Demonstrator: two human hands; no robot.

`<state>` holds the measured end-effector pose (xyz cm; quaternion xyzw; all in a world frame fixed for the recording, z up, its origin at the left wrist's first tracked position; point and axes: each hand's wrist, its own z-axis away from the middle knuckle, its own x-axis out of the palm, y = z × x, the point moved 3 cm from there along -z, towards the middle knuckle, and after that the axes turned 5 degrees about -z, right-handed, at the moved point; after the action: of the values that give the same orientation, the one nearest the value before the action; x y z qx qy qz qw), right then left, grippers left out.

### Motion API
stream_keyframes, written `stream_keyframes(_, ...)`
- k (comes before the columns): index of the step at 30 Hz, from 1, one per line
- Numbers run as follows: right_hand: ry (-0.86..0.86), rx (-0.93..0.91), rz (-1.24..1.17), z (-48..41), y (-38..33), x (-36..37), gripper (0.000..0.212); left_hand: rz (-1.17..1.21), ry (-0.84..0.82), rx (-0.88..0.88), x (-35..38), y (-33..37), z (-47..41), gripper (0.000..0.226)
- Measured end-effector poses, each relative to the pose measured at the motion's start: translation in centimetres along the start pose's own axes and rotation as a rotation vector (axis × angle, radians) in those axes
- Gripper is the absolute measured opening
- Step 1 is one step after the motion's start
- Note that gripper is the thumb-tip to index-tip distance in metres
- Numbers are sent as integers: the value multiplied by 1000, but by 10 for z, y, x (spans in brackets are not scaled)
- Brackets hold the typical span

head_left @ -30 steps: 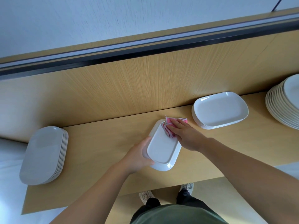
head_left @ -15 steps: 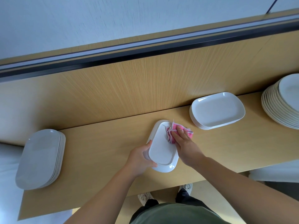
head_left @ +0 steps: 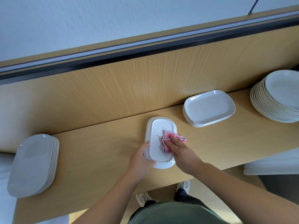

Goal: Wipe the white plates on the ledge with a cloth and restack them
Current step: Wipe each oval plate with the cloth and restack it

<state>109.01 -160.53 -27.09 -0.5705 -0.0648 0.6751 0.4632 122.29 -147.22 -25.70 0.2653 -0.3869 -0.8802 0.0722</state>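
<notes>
While the left hand (head_left: 142, 160) grips the near-left edge of a white oblong plate (head_left: 159, 139), thumb on the rim and fingers curled around the side, the right hand (head_left: 181, 151) presses a pink cloth (head_left: 169, 139) onto the plate's right half. We see the right fingers laid fairly straight on top of the cloth, pushing down and not pinching it. The cloth is crumpled, partly on the plate's well and partly hanging past its right rim.

The plate sits mid-counter (head_left: 97, 159), long axis running away from us, close to the wooden back panel (head_left: 129, 88). A wider white rim shows around and below it. We cannot tell if that is the same plate's rim or a second plate underneath.

Other plates on the counter:
- left stack (head_left: 32, 164) of oblong plates at the left end, well apart from the hands, tilted and partly past the counter's end
- middle stack (head_left: 208, 107) of oblong plates, near the wiped plate's far right, against the back panel
- round stack (head_left: 278, 97) at the far right, cut by the frame edge

Both forearms come in from the bottom of the view. Below the counter's near edge we see a green garment (head_left: 169, 214) and two light shoes (head_left: 143, 198). A dark rail (head_left: 145, 50) runs along the top of the back panel.
</notes>
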Motion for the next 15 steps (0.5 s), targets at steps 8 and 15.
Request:
stream_keyframes(8, 24, -11, -57, 15, -1, 9, 52, 91, 19, 0, 1, 1, -4, 83)
stream_keyframes(15, 11, -115, 45, 36, 1, 13, 46, 99, -6, 3, 2, 2, -7, 87)
